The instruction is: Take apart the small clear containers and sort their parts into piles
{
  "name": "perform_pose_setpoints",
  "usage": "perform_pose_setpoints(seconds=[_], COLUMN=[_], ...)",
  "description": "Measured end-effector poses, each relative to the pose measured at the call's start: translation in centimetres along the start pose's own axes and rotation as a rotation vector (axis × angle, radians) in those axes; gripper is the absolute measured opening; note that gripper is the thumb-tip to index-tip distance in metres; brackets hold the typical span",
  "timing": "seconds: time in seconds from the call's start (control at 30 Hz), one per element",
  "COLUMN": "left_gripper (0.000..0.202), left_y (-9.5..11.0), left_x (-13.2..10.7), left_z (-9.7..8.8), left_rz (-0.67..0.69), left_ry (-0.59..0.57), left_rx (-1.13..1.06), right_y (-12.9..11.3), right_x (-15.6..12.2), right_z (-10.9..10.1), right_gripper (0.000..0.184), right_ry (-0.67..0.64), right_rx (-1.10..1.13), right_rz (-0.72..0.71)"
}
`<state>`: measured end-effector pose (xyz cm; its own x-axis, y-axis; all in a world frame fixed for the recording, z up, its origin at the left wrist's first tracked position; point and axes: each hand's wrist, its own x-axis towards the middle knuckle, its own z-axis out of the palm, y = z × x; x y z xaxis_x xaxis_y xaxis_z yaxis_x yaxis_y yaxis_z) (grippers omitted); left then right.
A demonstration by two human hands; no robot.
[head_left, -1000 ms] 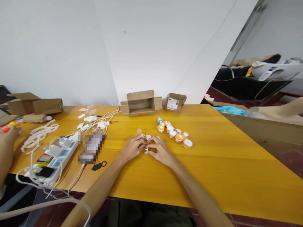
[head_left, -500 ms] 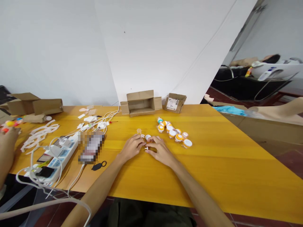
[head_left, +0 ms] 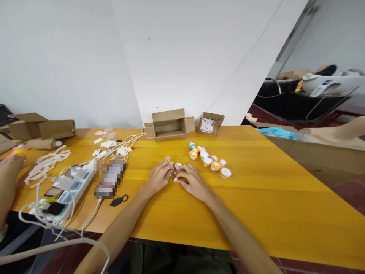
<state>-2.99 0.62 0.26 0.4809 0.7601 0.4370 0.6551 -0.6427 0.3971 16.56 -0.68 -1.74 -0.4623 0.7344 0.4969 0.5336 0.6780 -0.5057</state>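
My left hand [head_left: 159, 177] rests low over the table with its fingers bent together at the tips. Whatever it pinches is too small and hidden to name. Facing it, my right hand [head_left: 191, 181] has its thumb and fingers curled round a small white piece [head_left: 175, 179] at the thumb tip. Just beyond the fingertips lie a round white cap-like part [head_left: 178, 165] and a white disc with holes [head_left: 171, 164]. A translucent tan disc [head_left: 167, 158] is a little farther back.
Several small capped cups [head_left: 207, 161] with white and orange lids cluster to the right. An open cardboard box [head_left: 170, 129] and a smaller box [head_left: 210, 124] stand by the wall. A power strip [head_left: 74, 191], cables and a blurred phone [head_left: 111, 179] lie left; another person's hand [head_left: 11, 167] works there.
The fingertips of my two hands have drawn slightly apart, and the small white piece has turned at my right thumb. At far left, the other person's hand has shifted slightly.
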Motion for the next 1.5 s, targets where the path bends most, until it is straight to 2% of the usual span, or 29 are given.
perform_pose_setpoints(seconds=[0.17, 0.33, 0.63, 0.73, 0.87, 1.0, 1.1, 1.17, 1.5], left_gripper=[0.023, 0.021, 0.017, 0.017, 0.029, 0.033, 0.031, 0.033, 0.033], left_y=[0.1, 0.5, 0.9, 1.1, 1.6, 1.9, 1.5, 1.1, -1.5], left_x=[0.0, 0.0, 0.0, -0.1, -0.3, 0.2, 1.2, 1.9, 3.3], left_z=[0.0, -0.1, -0.3, -0.2, 0.2, 1.2, 1.9, 2.0, 1.2], left_rz=[0.005, 0.021, 0.059, 0.082, 0.111, 0.245, 0.346, 0.362, 0.254], left_ry=[0.034, 0.002, -0.032, -0.025, -0.002, -0.071, -0.143, -0.158, -0.098], left_rx=[0.009, -0.016, -0.034, -0.005, 0.114, 0.273, 0.349, 0.377, 0.362], right_y=[-0.2, -0.4, -0.3, -0.1, 0.2, 0.8, 1.2, 1.3, 1.2], right_x=[0.0, 0.0, 0.1, 0.2, 0.3, 0.5, 0.6, 0.7, 0.7], right_z=[-0.2, -0.4, -0.2, -0.2, -0.4, -0.5, -0.5, -0.5, -0.4], right_gripper=[0.018, 0.021, 0.021, 0.020, 0.019, 0.018, 0.021, 0.022, 0.018], right_ry=[0.024, 0.025, 0.067, 0.121, 0.253, 0.412, 0.487, 0.500, 0.425], right_rx=[-0.017, -0.070, -0.015, 0.021, 0.088, 0.123, 0.149, 0.166, 0.224], right_rz=[-0.040, -0.085, -0.021, 0.028, 0.123, 0.226, 0.262, 0.276, 0.295])
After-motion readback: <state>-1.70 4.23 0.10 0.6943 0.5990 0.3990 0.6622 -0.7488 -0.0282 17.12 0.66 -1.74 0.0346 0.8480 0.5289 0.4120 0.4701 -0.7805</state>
